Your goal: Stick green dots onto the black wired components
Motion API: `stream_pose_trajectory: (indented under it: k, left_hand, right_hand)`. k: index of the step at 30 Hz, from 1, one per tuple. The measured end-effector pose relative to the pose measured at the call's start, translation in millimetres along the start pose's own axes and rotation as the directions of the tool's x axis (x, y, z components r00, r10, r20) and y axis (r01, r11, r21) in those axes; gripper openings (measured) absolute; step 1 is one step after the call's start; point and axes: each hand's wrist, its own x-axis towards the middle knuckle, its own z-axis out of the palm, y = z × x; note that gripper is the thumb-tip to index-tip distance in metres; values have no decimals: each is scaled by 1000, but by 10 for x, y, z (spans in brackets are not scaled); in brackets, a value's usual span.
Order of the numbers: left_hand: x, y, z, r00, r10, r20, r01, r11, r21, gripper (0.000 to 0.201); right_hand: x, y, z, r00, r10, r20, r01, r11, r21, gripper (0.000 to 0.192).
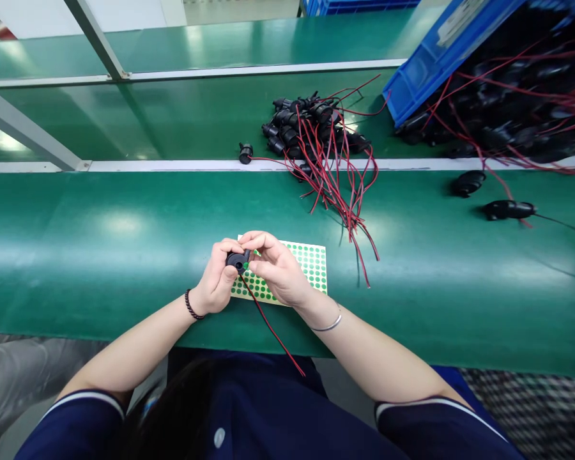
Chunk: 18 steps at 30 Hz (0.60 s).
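We hold a small black round part (237, 260) at the centre of the view, just above the near edge of the green belt (124, 255). Left hand (217, 278) grips it from 9 o'clock, fingers curled round the body, thumb on top. Right hand (278, 268) comes in from 3 o'clock, thumb and forefinger pinched together at the part's face; a speck of green shows there, probably a dot sticker, too small to be sure. Red and black lead (273, 332) trails from the part toward 5 o'clock, down past the belt edge to our lap.

Under both hands: sticker sheet (311, 265), rows of green dots, flat on the belt.

Our judgement for doing this well: keep the part steady in the left grip, face up, place the dot square and press flat, keep the lead clear of the sheet.

Outward at 12 to 1 o'clock: pile of black parts (306, 124) with tangled red leads, lying across the rail (172, 165) between the two belts. One single part (245, 153) sits just left of it.

At 2 o'clock: blue bin (426, 70), tilted toward us, full of the same black parts and red wires, some spilling over the lip. Two loose parts (489, 198) lie on the belt below it at 3 o'clock.
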Motion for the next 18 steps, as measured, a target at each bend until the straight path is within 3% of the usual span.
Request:
stream_pose_trajectory:
  k: [18]
  left_hand:
    - [-6,8,-3,999,41,35,-43,998,38,34]
  right_hand:
    - [2,21,2,1000,6,-20,-6,1000,-3,23]
